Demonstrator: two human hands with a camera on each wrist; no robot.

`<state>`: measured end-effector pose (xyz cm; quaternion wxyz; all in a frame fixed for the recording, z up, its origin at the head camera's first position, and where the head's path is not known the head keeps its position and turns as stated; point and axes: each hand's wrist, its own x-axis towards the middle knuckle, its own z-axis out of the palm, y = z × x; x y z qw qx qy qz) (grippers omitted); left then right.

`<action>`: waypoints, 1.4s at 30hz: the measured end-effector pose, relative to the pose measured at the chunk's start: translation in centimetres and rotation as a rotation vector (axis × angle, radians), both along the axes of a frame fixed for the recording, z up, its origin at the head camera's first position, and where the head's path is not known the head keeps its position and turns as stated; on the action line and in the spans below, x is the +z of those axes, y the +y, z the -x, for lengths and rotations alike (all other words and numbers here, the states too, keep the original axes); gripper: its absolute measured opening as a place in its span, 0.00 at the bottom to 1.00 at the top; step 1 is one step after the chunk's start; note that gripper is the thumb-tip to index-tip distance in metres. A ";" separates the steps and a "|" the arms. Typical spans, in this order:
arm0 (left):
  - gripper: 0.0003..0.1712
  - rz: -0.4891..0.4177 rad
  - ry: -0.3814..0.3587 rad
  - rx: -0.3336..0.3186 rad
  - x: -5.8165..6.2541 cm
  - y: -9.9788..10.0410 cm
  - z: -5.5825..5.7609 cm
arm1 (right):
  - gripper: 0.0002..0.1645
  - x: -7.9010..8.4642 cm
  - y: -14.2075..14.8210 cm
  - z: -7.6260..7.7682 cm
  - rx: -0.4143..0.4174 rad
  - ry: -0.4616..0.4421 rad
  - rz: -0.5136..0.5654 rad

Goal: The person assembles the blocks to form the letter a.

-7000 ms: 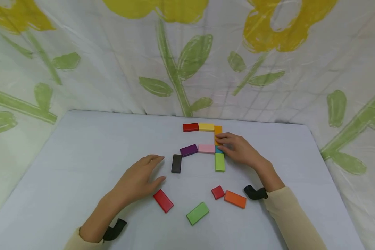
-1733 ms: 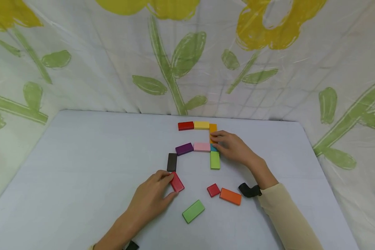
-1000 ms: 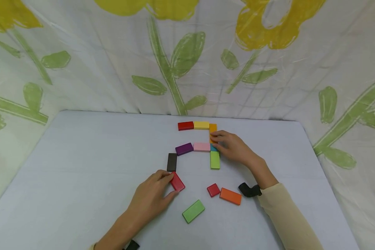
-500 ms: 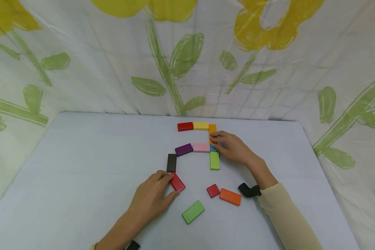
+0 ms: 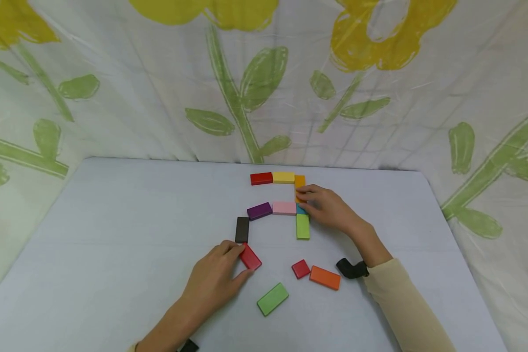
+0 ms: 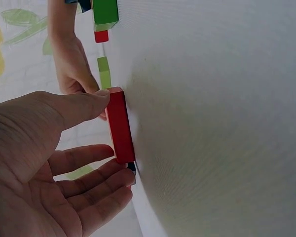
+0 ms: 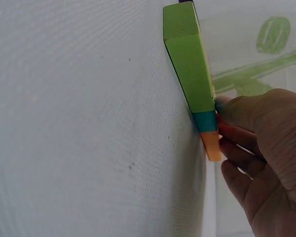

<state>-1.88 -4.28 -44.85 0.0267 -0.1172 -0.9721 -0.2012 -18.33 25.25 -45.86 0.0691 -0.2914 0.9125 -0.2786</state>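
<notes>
My left hand (image 5: 213,276) pinches a red rectangular block (image 5: 250,256) between thumb and fingers, thumb at its near end. The block lies slanted, its far corner at the lower end of a black block (image 5: 242,230). In the left wrist view the red block (image 6: 119,126) stands close along the white table. My right hand (image 5: 327,208) rests its fingertips on an orange-yellow block (image 5: 299,181) and a small blue block (image 5: 301,209), partly covering both. In the right wrist view, its thumb touches near where the blue block (image 7: 205,121) meets the lime-green block (image 7: 190,74).
A dark red block (image 5: 261,179), yellow block (image 5: 283,178), pink block (image 5: 284,209) and purple block (image 5: 259,211) continue the line. Nearer lie a loose green block (image 5: 273,299), small red square block (image 5: 300,269) and orange block (image 5: 324,277). A flowered curtain (image 5: 158,98) hangs behind the table.
Since the earliest frame, my left hand has taken hold of the red block and moved it away from me to the black block's end. Over the last second both hands stay nearly still.
</notes>
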 end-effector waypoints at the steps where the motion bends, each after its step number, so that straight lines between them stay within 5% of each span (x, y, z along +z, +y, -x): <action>1: 0.29 0.001 0.002 -0.002 0.0 0.0 0.0 | 0.23 0.0 0.0 0.0 0.000 0.000 -0.001; 42: 0.30 -0.005 0.030 0.006 -0.5 0.0 -0.2 | 0.23 -0.1 0.1 0.0 0.008 -0.004 0.006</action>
